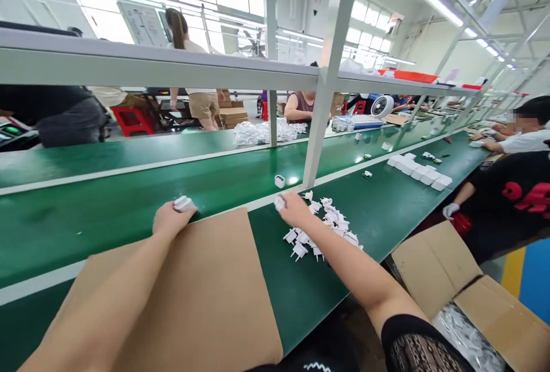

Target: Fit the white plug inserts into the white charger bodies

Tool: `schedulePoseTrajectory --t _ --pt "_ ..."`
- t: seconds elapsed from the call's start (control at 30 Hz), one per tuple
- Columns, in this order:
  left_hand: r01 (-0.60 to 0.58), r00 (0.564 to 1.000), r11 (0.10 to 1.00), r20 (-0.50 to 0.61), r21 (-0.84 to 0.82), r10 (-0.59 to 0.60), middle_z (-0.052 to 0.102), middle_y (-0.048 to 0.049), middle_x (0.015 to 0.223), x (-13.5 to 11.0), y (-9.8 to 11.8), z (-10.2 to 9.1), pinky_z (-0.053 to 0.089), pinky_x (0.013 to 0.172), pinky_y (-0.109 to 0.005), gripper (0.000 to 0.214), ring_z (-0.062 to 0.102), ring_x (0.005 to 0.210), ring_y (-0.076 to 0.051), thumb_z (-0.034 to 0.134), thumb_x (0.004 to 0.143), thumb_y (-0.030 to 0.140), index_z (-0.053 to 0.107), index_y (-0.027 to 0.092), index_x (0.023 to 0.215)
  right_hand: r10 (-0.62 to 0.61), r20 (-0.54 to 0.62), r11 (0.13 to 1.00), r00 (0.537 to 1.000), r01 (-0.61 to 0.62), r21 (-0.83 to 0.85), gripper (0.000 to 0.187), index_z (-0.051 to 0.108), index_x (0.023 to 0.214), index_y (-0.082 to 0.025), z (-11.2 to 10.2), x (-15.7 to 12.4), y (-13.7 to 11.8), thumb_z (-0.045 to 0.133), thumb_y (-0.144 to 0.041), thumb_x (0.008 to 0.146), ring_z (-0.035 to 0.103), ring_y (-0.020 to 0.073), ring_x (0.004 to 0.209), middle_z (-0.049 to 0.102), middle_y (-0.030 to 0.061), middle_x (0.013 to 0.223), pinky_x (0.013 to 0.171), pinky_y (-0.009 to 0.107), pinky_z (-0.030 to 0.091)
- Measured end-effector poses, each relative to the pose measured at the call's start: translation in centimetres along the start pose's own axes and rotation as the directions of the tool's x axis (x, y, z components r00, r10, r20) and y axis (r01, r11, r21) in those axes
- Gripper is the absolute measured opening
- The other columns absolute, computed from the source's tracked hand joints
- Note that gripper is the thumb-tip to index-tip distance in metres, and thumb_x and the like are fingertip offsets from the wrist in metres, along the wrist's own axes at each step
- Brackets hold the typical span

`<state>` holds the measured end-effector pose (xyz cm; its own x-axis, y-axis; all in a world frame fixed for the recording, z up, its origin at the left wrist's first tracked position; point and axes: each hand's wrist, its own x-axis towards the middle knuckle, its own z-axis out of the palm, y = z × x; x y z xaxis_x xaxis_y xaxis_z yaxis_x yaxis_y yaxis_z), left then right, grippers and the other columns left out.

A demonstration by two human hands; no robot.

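Observation:
My left hand (169, 218) is closed round a small white plastic part (184, 203) at the far edge of a brown cardboard sheet (206, 297). My right hand (292, 208) is closed on another white part (279, 202), just left of a scattered heap of white plug pieces (326, 226) on the green bench. A single white part (279, 181) lies on the green conveyor belt (129, 188) beyond my hands.
A white upright post (320, 108) stands just behind my right hand. To the right a person in black reaches toward a row of white blocks (419, 170). An open cardboard box (468, 303) sits lower right. Other people work across the belt.

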<state>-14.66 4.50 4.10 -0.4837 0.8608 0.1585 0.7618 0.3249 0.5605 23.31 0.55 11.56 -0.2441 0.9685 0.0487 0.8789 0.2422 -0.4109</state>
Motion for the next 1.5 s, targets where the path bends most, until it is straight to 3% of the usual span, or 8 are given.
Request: schedulePoseTrajectory --t 0.17,0.37,0.6,0.83,1.17,1.27,1.37,1.5 --pt "-0.074 0.899 0.996 -0.436 -0.043 0.048 0.035 -0.0183 0.156 -2.6 3.8 1.0 0.033 0.116 -0.059 0.082 0.037 0.143 -0.044 0.069 0.078 0.060 0.042 0.018 0.142 -0.286 0.095 0.887 0.954 0.226 0.403 0.024 0.073 0.119 -0.024 4.5 -6.1 -2.6 0.063 -0.033 0.099 0.070 0.0176 0.090 0.075 0.0046 0.104 0.079 0.026 0.050" --pt "-0.496 0.867 0.855 -0.023 -0.152 0.498 0.059 -0.0152 0.140 -2.4 11.6 5.7 0.031 0.121 -0.047 0.053 0.046 0.137 -0.033 0.065 0.089 0.048 0.059 0.016 0.131 -0.180 0.097 0.766 0.979 0.078 0.639 0.018 0.074 0.107 -0.023 8.1 -6.2 -1.1 0.069 -0.029 0.091 0.069 0.0176 0.075 0.074 0.0015 0.083 0.069 0.028 0.051" --pt "-0.252 0.889 0.897 0.279 -0.362 0.363 0.057 -0.0223 0.147 -1.7 19.8 12.1 0.040 0.115 -0.044 0.082 0.047 0.140 -0.039 0.088 0.070 0.043 0.055 0.012 0.139 0.119 0.091 0.208 0.989 -0.114 0.971 0.049 0.065 0.106 -0.022 6.4 -4.2 -0.1 0.088 -0.037 0.065 0.070 0.0159 0.077 0.076 0.0037 0.094 0.069 0.028 0.056" --pt "-0.261 0.849 0.845 0.305 -0.468 0.431 0.073 -0.0111 0.122 -3.7 18.1 9.8 0.053 0.096 -0.031 0.060 0.070 0.102 -0.023 0.074 0.074 0.021 0.063 0.014 0.133 0.109 0.225 -0.092 0.968 -0.215 0.972 0.045 0.070 0.096 -0.025 4.7 -4.0 0.6 0.094 -0.036 0.059 0.070 0.0146 0.082 0.075 0.0010 0.099 0.068 0.025 0.057" --pt "-0.370 0.576 0.706 0.448 -0.604 0.684 0.068 -0.0096 0.134 -17.2 5.6 -1.2 0.049 0.106 -0.033 0.072 0.064 0.119 -0.023 0.065 0.078 0.017 0.054 0.021 0.149 -0.069 0.202 0.148 0.977 -0.190 0.971 0.043 0.075 0.105 -0.023 4.4 -5.6 -1.2 0.090 -0.038 0.068 0.066 0.0143 0.072 0.074 0.0020 0.090 0.063 0.027 0.054" --pt "-0.317 0.619 0.712 0.432 -0.626 0.656 0.061 -0.0123 0.142 -19.3 4.5 -1.5 0.049 0.107 -0.035 0.080 0.062 0.122 -0.024 0.068 0.081 0.021 0.042 0.021 0.158 -0.076 0.151 0.296 0.986 -0.122 0.947 0.049 0.072 0.116 -0.024 4.9 -6.0 -2.1 0.087 -0.037 0.071 0.062 0.0114 0.065 0.072 -0.0007 0.087 0.058 0.025 0.051" --pt "-0.284 0.755 0.713 0.309 -0.641 0.579 0.054 -0.0167 0.147 -20.1 3.9 -0.9 0.049 0.109 -0.042 0.092 0.058 0.126 -0.029 0.083 0.075 0.035 0.042 0.020 0.155 -0.074 0.155 0.429 0.985 -0.108 0.897 0.043 0.071 0.110 -0.022 5.1 -6.3 -2.7 0.083 -0.042 0.074 0.057 0.0096 0.057 0.070 -0.0002 0.085 0.051 0.025 0.049" --pt "-0.328 0.780 0.676 0.214 -0.660 0.588 0.069 -0.0127 0.123 -20.2 3.7 -0.1 0.049 0.105 -0.044 0.046 0.062 0.115 -0.028 0.078 0.082 0.034 0.067 0.018 0.123 -0.081 0.126 0.498 0.989 -0.070 0.864 0.051 0.067 0.113 -0.024 4.7 -6.3 -3.4 0.087 -0.041 0.069 0.064 0.0121 0.064 0.068 -0.0018 0.085 0.058 0.027 0.056"
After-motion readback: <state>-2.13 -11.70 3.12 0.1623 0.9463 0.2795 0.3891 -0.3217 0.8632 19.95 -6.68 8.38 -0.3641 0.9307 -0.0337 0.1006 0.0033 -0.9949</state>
